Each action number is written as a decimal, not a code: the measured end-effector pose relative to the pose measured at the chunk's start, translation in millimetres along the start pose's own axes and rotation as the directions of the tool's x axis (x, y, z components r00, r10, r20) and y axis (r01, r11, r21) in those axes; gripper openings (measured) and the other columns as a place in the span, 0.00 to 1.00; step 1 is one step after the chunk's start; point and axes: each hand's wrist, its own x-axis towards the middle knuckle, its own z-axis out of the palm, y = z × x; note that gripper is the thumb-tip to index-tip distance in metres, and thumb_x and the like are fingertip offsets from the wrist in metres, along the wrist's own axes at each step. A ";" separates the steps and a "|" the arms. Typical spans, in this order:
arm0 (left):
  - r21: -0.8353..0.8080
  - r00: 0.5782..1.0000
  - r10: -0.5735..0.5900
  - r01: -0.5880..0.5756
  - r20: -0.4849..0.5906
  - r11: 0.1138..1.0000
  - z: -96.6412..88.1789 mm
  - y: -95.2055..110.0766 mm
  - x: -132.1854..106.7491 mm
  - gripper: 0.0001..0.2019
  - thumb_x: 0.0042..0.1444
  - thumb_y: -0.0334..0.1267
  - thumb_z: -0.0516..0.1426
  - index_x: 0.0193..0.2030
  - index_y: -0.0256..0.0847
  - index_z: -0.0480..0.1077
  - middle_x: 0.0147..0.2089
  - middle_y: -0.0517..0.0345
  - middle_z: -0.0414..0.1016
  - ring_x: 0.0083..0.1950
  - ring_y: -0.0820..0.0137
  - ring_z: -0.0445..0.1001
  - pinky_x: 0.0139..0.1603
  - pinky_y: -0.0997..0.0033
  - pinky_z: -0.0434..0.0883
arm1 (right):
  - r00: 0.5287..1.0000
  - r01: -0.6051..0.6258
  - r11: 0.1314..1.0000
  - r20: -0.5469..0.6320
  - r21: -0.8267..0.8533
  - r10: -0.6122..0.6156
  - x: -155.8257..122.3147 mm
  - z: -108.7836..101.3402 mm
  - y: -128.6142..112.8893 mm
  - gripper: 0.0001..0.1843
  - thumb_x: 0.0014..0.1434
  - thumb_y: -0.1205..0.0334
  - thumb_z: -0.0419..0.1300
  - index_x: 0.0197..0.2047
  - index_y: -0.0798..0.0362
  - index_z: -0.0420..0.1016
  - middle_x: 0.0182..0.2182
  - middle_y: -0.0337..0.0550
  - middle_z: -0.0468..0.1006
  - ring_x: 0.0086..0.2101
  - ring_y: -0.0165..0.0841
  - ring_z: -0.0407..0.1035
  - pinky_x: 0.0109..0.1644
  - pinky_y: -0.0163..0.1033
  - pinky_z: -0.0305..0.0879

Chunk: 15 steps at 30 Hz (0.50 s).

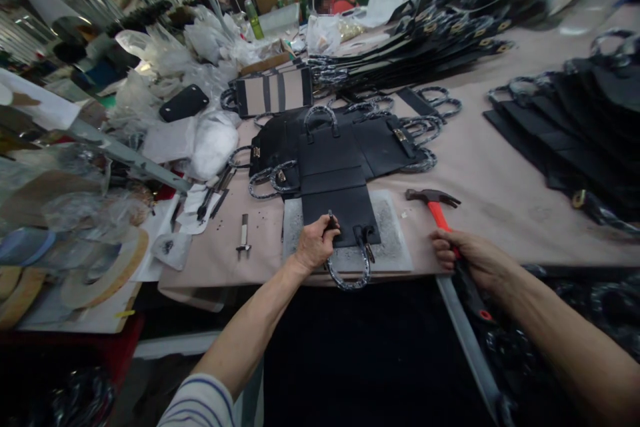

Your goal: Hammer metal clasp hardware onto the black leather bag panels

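left hand (314, 245) closed around a small dark punch tool (331, 219), tip on black bag panel (340, 213) (lying on the grey pad (395, 240)) | right hand (467, 259) gripping hammer (440, 213), head resting on table (500, 187), right of panel

No readable text, label, brand or number on anything here.

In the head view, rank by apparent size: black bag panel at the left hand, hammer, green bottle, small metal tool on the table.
1. black bag panel
2. hammer, in the right hand
3. green bottle and small metal tool look about alike; the bottle stands much farther off, so no ranking.
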 end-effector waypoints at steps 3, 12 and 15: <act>0.002 1.000 0.006 -0.006 -0.004 1.000 1.7 -1.2 -1.2 0.07 0.61 0.29 0.57 0.44 0.44 0.71 0.40 0.56 0.82 0.43 0.65 0.82 0.49 0.66 0.78 | 0.983 -0.165 0.979 -0.056 0.118 0.173 -18.3 19.3 -30.8 0.14 0.61 0.46 0.55 0.33 0.47 0.62 0.19 0.30 0.58 0.15 0.27 0.51 0.18 0.34 0.51; 0.036 0.998 0.043 -0.042 -0.034 0.998 2.8 -2.3 -1.1 0.08 0.59 0.28 0.58 0.43 0.44 0.72 0.39 0.57 0.82 0.41 0.65 0.83 0.46 0.67 0.78 | 0.741 0.554 0.343 0.260 -0.758 -0.620 -60.9 51.8 -114.0 0.21 0.71 0.45 0.44 0.30 0.47 0.61 0.15 0.36 0.63 0.15 0.30 0.52 0.24 0.42 0.39; 0.030 0.998 0.055 -0.054 -0.038 0.998 2.5 -1.9 -1.9 0.08 0.59 0.28 0.58 0.43 0.44 0.72 0.39 0.56 0.82 0.41 0.65 0.83 0.46 0.66 0.78 | 0.690 0.602 0.252 0.335 -0.757 -0.642 -64.5 53.4 -134.0 0.20 0.71 0.47 0.43 0.31 0.47 0.61 0.16 0.37 0.65 0.14 0.29 0.51 0.24 0.42 0.39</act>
